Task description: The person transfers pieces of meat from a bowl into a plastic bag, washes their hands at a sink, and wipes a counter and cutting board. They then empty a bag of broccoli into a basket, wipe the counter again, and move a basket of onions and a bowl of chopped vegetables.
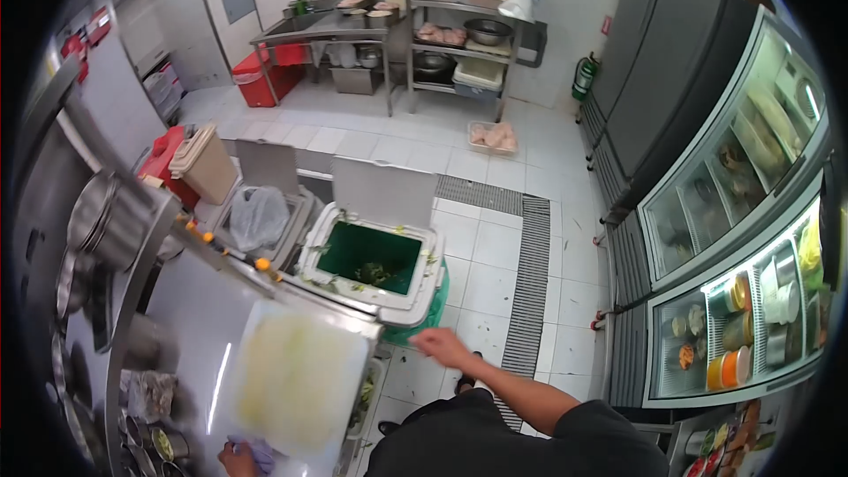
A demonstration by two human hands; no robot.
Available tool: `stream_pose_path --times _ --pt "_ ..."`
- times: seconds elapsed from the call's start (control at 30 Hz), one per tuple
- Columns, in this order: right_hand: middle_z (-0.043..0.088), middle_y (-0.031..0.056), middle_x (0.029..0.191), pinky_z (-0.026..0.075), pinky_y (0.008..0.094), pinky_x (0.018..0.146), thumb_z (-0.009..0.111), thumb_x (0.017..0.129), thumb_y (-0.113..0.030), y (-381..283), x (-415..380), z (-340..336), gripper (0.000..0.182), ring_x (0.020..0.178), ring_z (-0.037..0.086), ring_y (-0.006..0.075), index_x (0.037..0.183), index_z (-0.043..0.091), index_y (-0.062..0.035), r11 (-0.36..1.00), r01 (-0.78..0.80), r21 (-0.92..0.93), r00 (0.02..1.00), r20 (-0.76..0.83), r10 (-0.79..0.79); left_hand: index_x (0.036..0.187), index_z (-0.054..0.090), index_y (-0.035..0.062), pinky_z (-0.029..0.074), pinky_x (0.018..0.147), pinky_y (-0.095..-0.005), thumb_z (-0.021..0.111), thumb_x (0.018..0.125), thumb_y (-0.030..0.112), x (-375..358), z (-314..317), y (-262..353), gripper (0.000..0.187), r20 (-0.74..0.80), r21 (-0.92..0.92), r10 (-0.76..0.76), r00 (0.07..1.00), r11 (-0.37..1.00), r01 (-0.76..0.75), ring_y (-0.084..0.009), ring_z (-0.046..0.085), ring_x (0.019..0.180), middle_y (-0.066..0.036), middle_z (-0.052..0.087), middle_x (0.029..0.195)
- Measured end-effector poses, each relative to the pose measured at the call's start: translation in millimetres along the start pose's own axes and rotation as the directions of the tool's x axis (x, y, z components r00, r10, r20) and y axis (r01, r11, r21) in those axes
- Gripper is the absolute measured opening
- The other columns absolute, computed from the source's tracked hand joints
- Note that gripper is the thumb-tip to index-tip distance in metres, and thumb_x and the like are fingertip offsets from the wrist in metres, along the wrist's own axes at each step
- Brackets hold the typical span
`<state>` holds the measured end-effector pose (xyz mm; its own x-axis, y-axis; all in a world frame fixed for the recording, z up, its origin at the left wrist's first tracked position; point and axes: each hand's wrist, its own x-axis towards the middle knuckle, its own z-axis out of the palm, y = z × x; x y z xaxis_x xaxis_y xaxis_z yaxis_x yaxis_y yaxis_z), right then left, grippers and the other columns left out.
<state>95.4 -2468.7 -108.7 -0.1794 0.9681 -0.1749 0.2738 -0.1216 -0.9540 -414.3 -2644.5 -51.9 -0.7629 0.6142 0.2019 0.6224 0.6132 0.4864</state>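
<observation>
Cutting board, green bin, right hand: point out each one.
cutting board (296, 380), head view, middle of its pale top face
green bin (369, 252), head view, inner green wall
right hand (442, 347), head view, back of the hand

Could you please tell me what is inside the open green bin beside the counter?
The green bin holds a few leafy green scraps at the bottom. Its near inner wall is hidden behind the rim.
</observation>
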Motion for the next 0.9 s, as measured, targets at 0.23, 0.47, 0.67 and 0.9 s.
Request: stream_pose_path --times 0.23,0.47,0.67,0.9 --pt "0.06 0.0032 0.065 0.045 0.0268 0.051 0.066 0.084 -0.016 68 -9 -248 0.015 0.056 0.059 0.011 0.084 0.06 -0.0027 0.962 -0.24 0.127 0.911 -0.312 0.268 0.098 0.064 -0.0047 0.05 0.081 -0.0308 0.065 0.082 0.01 -58 138 261 0.021 0.478 -0.426 0.269 0.836 0.904 -0.047 -0.0209 0.063 0.085 -0.013 0.067 0.091" --pt "0.063 0.0056 0.072 0.046 0.0243 0.052 0.065 0.087 -0.017 64 59 -346 0.016 0.058 0.06 0.0108 0.085 0.062 -0.0009 0.924 -0.286 0.255 0.898 -0.266 0.352 0.067 0.054 -0.0004 0.042 0.049 -0.0295 0.056 0.092 0.024 -126 215 467 0.035 0.593 -0.438 0.336 0.732 0.897 -0.057 -0.0122 0.049 0.05 -0.006 0.054 0.056" --pt "0.066 0.0065 0.077 0.049 0.0235 0.058 0.061 0.087 -0.016 196 116 -421 0.022 0.063 0.061 0.0126 0.098 0.068 0.0014 0.888 -0.353 0.295 0.828 -0.344 0.443 0.089 0.057 0.0007 0.041 0.05 -0.025 0.044 0.096 0.016 -128 286 596 0.021 0.437 -0.715 0.449 0.78 0.699 -0.001 -0.0083 0.049 0.052 -0.003 0.052 0.061" --pt "0.065 0.0078 0.068 0.05 0.0348 0.053 0.061 0.082 -0.022 373 66 -556 0.013 0.057 0.064 0.0185 0.078 0.068 -0.0106 0.348 0.009 -0.938 0.845 0.193 0.498 0.1 0.064 -0.0005 0.049 0.066 -0.0268 0.058 0.089 0.01 -95 410 806 0.016 0.464 -0.756 0.7 0.543 0.633 -0.17 -0.0164 0.062 0.073 -0.011 0.066 0.09"
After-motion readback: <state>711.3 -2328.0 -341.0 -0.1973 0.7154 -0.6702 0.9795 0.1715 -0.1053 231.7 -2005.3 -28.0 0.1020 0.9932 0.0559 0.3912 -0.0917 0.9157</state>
